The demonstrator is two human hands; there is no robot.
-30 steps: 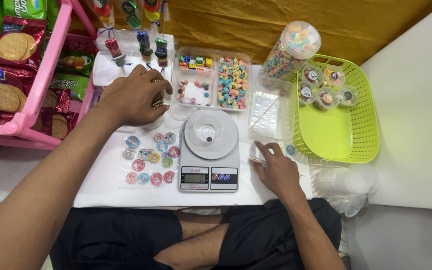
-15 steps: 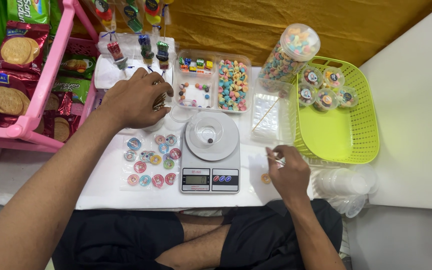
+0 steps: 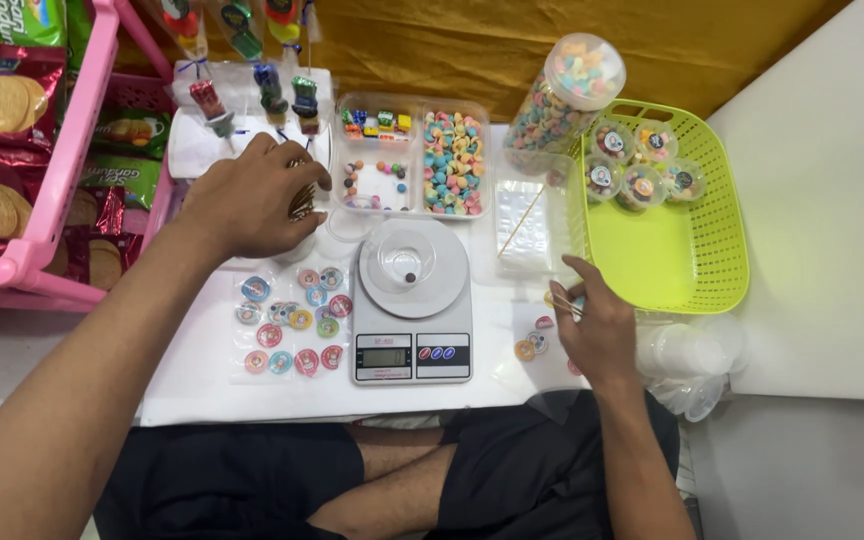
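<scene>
Fingers (image 3: pixel 574 300) of our right hand (image 3: pixel 597 335) pinch together on a thin stick (image 3: pixel 564 304), its long axis running leftward and slightly upward from the fingertips. Just right of them stands the green basket (image 3: pixel 687 255), whose rim limits movement that way; filled round cups (image 3: pixel 637 165) sit in its far corner. Left of them we see bare white table (image 3: pixel 202 385) before the scale (image 3: pixel 412 300). Our left hand (image 3: pixel 252 195) curls over brown sticks (image 3: pixel 301 200); whether it clamps them, we cannot tell. Beyond lies a divided tray (image 3: pixel 414 160) of coloured sweets.
</scene>
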